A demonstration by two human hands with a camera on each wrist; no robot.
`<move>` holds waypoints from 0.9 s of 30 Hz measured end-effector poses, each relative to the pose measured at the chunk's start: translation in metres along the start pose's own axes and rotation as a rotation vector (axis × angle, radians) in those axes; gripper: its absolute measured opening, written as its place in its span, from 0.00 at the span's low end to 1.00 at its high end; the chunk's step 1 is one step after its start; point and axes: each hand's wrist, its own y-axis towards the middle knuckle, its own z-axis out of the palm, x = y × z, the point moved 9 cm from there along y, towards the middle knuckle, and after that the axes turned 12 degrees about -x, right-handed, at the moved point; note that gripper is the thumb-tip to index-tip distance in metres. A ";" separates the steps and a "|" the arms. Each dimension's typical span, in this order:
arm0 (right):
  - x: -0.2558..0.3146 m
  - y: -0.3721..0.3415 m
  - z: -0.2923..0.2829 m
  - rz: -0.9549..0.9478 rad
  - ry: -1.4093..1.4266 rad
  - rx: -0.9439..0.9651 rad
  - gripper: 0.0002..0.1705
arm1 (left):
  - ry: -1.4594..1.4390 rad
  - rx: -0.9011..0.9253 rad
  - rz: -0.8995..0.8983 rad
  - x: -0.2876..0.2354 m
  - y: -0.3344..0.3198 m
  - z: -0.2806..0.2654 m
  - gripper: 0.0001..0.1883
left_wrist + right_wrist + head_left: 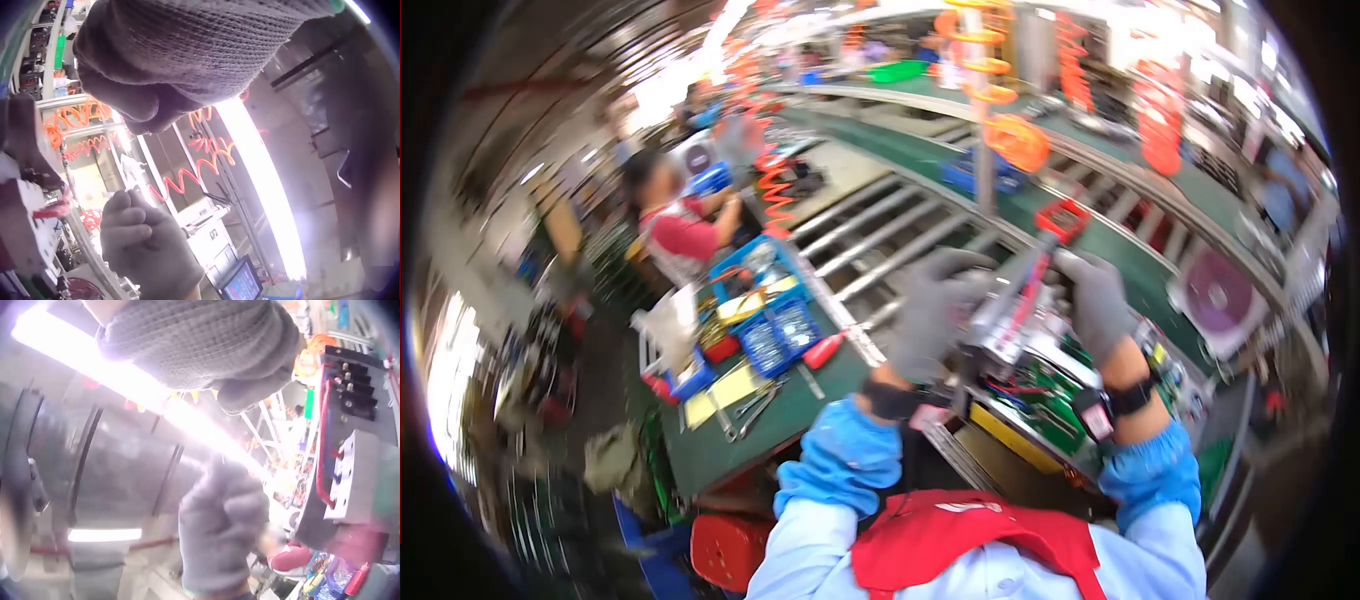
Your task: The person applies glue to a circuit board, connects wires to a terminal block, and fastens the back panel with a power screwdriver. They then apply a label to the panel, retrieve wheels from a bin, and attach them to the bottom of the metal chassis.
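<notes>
Above an open case packed with green circuit boards, two grey-gloved hands meet around a tilted panel. The left hand is at the panel's left side, the right hand at its right, near the upper end. Seen from the wrists, both grips are narrow: the fingers are bent in toward the palms, the tips close together. Blur and angle hide what lies between the fingertips, so I cannot tell whether either grip pinches the panel, a small part, or nothing. The right wrist view shows the panel close by, with a row of black terminal blocks, red wires and a white connector block.

As for edges, the case's yellow side faces the person, below the panel. A gap separates the two hands, with the panel filling much of it from the head view. Beyond the left hand runs a roller conveyor, bordered by a metal rail. Left of that rail, the green table carries blue bins, a red-handled tool and wrenches, all well apart from the hands. To the right, a white unit with a purple disc stands past the right hand, apart from it.
</notes>
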 end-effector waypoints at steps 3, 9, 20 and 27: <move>-0.053 0.027 -0.027 0.158 -0.053 -0.060 0.08 | -0.056 -0.016 -0.256 0.041 0.010 -0.005 0.12; -0.086 0.035 -0.023 0.213 -0.044 -0.075 0.08 | -0.109 0.020 -0.370 0.100 0.012 0.016 0.09; -0.099 0.057 -0.009 0.289 -0.072 0.029 0.10 | -0.127 0.038 -0.340 0.103 0.015 0.024 0.10; -0.093 0.053 -0.012 0.206 -0.084 -0.077 0.12 | -0.011 0.035 -0.192 0.077 0.015 0.027 0.11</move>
